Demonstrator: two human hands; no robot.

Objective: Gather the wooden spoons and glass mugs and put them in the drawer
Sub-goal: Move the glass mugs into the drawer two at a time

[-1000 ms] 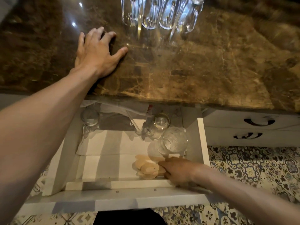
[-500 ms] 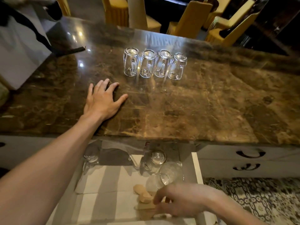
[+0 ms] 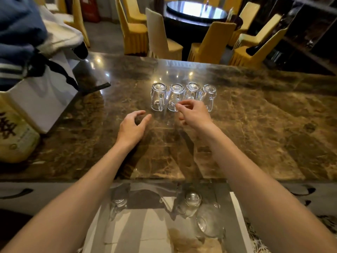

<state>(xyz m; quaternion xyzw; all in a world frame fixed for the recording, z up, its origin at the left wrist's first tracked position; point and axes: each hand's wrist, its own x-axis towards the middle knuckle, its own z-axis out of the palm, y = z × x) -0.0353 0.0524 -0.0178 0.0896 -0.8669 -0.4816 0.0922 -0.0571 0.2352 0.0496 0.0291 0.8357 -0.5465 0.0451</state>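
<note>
Obs.: four glass mugs stand upside down in a tight left-to-right row on the counter (image 3: pixel 255 134), straight ahead of both hands. Their long axes are vertical and the handles face back toward me.

Right hand (image 3: pixel 194 115) is the nearer. Thumb and forefinger are drawn narrow at the handle of the second mug (image 3: pixel 175 94), and the hand overlaps the base of the third mug (image 3: pixel 193 90). I cannot tell whether the pinch has closed on glass.

Left hand (image 3: pixel 132 126) hovers in a loose C, holding nothing, just short of the leftmost mug (image 3: pixel 158 96). The fourth mug (image 3: pixel 209 94) is untouched.

The drawer (image 3: pixel 237 216) stands open below the counter edge, directly beneath my forearms. It already holds some stored mugs (image 3: pixel 192 200) and a blurred tan shape, probably the wooden spoons (image 3: pixel 184 238).

Judgement: next is a handle grasp on each side, then a pull back and down.

Writing: the yellow container (image 3: pixel 16 136) at far left carries bold black characters that I cannot read. White bag (image 3: pixel 42 105): no print visible.
</note>
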